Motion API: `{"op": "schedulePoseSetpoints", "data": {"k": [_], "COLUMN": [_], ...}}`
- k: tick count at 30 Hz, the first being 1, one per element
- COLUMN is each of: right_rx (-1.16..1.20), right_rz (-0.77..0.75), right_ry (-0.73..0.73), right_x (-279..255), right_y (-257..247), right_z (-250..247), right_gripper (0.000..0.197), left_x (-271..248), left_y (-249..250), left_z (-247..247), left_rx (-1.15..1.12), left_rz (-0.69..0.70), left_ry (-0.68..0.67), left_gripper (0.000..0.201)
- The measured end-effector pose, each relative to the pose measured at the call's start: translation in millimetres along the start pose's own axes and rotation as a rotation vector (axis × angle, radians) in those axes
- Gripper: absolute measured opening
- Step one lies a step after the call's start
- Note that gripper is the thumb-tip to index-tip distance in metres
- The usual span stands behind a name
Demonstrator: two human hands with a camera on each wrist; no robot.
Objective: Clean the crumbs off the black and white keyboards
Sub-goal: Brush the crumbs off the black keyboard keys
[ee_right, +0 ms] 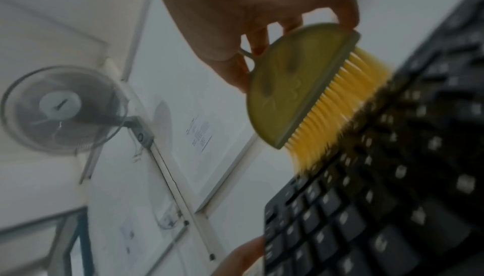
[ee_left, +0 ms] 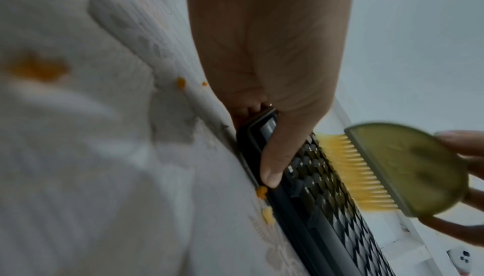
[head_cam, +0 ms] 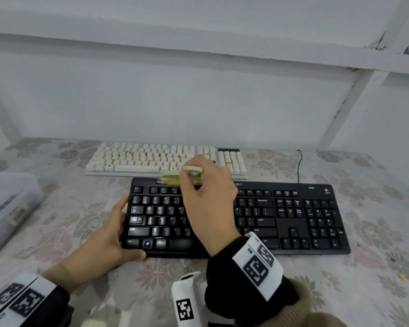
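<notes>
The black keyboard [head_cam: 281, 215] lies in front of me on a flowered tablecloth. My left hand [head_cam: 109, 234] grips its left end, thumb on the near edge, fingers round the far side; the thumb [ee_left: 275, 168] presses the front rim. My right hand [head_cam: 206, 192] pinches a small half-round green brush [head_cam: 175, 178] with yellow bristles [ee_right: 337, 110], which touch the keyboard's top left rows. Behind it lies the white keyboard [head_cam: 151, 159], strewn with orange crumbs [head_cam: 129, 153].
A clear plastic box [head_cam: 7, 208] stands at the left table edge. The black keyboard's cable [head_cam: 299, 166] runs back on the right. Orange crumbs [ee_left: 263, 192] lie on the cloth by the keyboard's front left corner. A wall fan [ee_right: 63, 108] hangs above.
</notes>
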State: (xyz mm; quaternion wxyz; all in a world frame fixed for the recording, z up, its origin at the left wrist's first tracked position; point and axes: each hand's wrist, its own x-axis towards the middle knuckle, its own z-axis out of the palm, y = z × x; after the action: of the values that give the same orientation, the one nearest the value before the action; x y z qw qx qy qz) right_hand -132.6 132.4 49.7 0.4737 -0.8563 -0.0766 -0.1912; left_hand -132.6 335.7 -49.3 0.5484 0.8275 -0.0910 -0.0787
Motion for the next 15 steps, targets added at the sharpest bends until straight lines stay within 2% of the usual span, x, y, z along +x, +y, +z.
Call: {"op": "schedulePoseSetpoints", "data": {"k": [2, 5, 7, 10, 12, 15], "right_rx": [-0.049, 0.151, 0.187, 0.115, 0.019, 0.142], "right_rz": [0.0, -0.071, -0.063, -0.028, -0.039, -0.073], "right_ry": [0.012, -0.076, -0.099, 0.002, 0.062, -0.035], "right_x": [-2.8, -8.6, -8.5, -2.4, -3.7, -9.6], "right_y": [-2.6, -16.6, -13.8, 6.7, 8.2, -2.2], "right_z": [-3.2, 1.0, 2.5, -2.2, -5.8, -9.0], "right_gripper": [0.006, 0.007, 0.008, 0.013, 0.007, 0.005], "left_x": [0.0, -0.3, -0.6, -0.6, -0.5, -0.7], "left_y": [0.7, 3.1, 4.3, 3.6, 3.5, 5.8], "left_z": [0.2, 0.6, 1.6, 1.4, 1.3, 2.3], "left_rx": [0.005, 0.002, 0.002, 0.014, 0.016, 0.02], "left_rz": [-0.002, -0.006, 0.003, 0.01, 0.013, 0.021], "left_ry": [-0.001, 0.005, 0.001, -0.005, 0.001, 0.011], "left_gripper": [0.112, 0.113, 0.112, 0.111, 0.11, 0.108]}}
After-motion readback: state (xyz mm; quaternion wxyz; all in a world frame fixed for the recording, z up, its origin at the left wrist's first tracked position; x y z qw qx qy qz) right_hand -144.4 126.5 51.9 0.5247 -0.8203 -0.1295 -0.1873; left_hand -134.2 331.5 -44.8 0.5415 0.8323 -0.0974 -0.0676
